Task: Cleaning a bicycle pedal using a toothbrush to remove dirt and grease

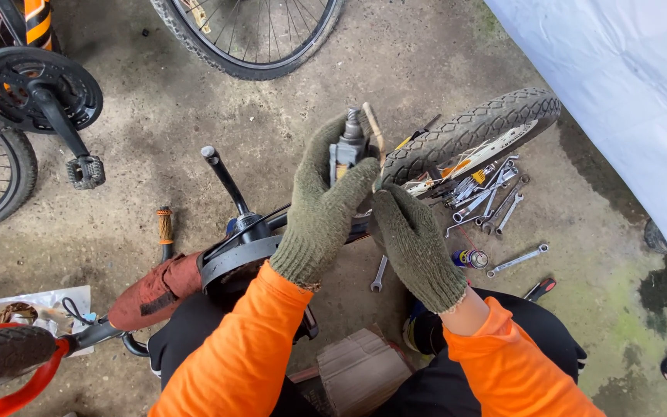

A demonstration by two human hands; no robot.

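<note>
**Gloved hands working a pedal over the workshop floor**

The person crouches over an upturned bike, both hands in green knit gloves, sleeves orange. The left hand [326, 205] has its fingers wrapped around a grey pedal [349, 147], holding it upright at chest height with the threaded axle end pointing up. The right hand [414, 243] sits just beside and below, fingers curled in against the pedal's lower side; whether it truly grips or only steadies, I cannot tell. A thin pale stick [374, 130] rises next to the pedal, touching the gloves.

Below them lies a crank arm [225, 179] and a dark saddle. A tyre [468, 131] rests on the concrete floor [171, 116], with a heap of spanners [496, 197] against it, one spanner [517, 260] apart, and a small spray can [470, 258] near the right wrist.

To do this well, I'd judge the left hand should keep the body fixed while the right works the part squarely, gloves clear of the thread.
</note>
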